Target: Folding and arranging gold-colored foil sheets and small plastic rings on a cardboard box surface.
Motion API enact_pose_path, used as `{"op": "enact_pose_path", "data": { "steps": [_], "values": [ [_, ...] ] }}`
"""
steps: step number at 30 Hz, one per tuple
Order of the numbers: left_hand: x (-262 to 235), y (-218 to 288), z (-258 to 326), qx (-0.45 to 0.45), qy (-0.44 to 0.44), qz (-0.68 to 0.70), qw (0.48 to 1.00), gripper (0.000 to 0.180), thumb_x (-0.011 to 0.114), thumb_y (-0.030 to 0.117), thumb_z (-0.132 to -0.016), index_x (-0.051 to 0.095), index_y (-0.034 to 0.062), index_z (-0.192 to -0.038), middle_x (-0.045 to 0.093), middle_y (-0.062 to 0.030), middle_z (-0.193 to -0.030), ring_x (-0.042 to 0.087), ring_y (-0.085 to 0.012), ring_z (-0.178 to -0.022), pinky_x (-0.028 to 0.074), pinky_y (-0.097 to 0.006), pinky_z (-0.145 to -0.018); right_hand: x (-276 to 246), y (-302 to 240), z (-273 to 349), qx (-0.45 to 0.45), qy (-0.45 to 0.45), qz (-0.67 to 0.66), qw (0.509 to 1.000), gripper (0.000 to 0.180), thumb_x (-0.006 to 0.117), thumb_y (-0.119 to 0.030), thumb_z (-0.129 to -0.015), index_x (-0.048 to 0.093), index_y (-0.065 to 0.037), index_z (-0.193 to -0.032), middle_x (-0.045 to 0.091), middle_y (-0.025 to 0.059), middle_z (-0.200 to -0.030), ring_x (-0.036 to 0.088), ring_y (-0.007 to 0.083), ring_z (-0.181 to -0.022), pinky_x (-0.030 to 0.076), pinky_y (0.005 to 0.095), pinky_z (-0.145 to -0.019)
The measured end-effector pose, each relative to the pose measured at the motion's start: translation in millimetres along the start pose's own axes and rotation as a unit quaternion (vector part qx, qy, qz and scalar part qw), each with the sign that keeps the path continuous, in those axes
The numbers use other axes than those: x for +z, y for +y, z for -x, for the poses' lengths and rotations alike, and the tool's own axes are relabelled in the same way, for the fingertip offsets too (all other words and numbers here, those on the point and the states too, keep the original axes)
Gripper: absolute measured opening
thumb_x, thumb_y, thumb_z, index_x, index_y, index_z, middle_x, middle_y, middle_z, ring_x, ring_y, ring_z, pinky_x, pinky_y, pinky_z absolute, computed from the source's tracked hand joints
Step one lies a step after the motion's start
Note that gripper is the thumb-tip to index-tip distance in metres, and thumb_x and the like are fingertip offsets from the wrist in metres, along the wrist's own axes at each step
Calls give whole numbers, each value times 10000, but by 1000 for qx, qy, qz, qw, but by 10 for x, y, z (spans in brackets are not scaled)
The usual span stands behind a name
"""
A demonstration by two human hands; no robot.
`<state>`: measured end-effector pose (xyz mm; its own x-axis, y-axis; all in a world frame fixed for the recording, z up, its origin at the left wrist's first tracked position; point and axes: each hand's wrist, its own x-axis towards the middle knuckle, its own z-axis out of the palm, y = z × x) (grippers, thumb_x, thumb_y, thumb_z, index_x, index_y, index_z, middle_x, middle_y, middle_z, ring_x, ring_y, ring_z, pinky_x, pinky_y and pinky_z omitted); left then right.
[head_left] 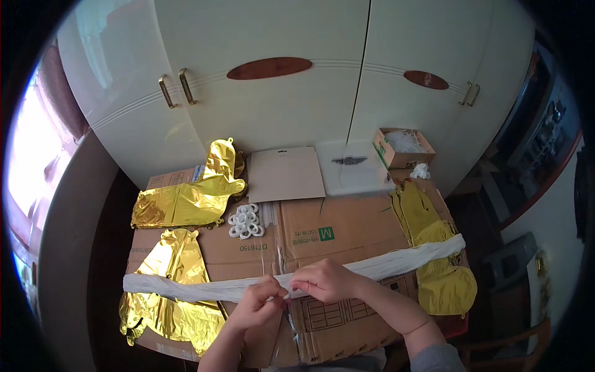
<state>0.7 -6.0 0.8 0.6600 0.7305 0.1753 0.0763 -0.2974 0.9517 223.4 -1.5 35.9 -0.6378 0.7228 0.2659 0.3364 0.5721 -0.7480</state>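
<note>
A long bundle of white string [396, 263] lies across the flattened cardboard on the table, running from left to right. My left hand [259, 302] is closed in a pinch over the near edge of the bundle. Close beside it, my right hand [325, 282] is closed too, thumb and finger pressed together. A small pale bit shows between the fingertips of both hands; too little of it is visible to name. Gold foil balloons [180, 260] lie under the bundle's left end, and duller gold ones [443, 291] under its right end.
Flattened cardboard [254, 263] covers the table. Behind the hands sit a pile of white rings [246, 221], more gold foil balloons [180, 203], a brown card sheet [286, 173] and a clear plastic bag [353, 177]. A small carton [404, 149] stands at the back right beside crumpled white tissue [421, 171].
</note>
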Motion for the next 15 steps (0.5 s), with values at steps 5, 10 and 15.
{"op": "enact_pose_path", "data": {
  "steps": [5, 10, 15],
  "values": [
    [154, 156, -89, -7, 208, 345, 915, 138, 528, 2, -794, 612, -13, -902, 538, -51, -818, 526, -186, -954, 443, -326, -804, 182, 149, 15, 3, 8, 26, 1000, 96, 520, -157, -861, 572, -80, -885, 621, 98, -790, 618, 293, -739, 487, 387, -642],
    [5, 57, -69, 24, 70, -43, 996, 166, 482, 7, -825, 623, -3, -911, 572, -61, -788, 535, -198, -852, 418, -309, -757, 3, -60, 26, -19, 27, 31, 999, 79, 544, -137, -854, 582, -69, -866, 623, 85, -782, 622, 279, -743, 488, 370, -651],
    [79, 94, -42, 13, 131, 384, 914, 202, 449, -9, -839, 599, -46, -969, 574, -93, -853, 546, -194, -839, 429, -313, -776, 173, 38, 13, 35, 35, 13, 999, 96, 521, -160, -859, 565, -76, -869, 611, 108, -769, 612, 303, -725, 482, 391, -620]
  ]
}}
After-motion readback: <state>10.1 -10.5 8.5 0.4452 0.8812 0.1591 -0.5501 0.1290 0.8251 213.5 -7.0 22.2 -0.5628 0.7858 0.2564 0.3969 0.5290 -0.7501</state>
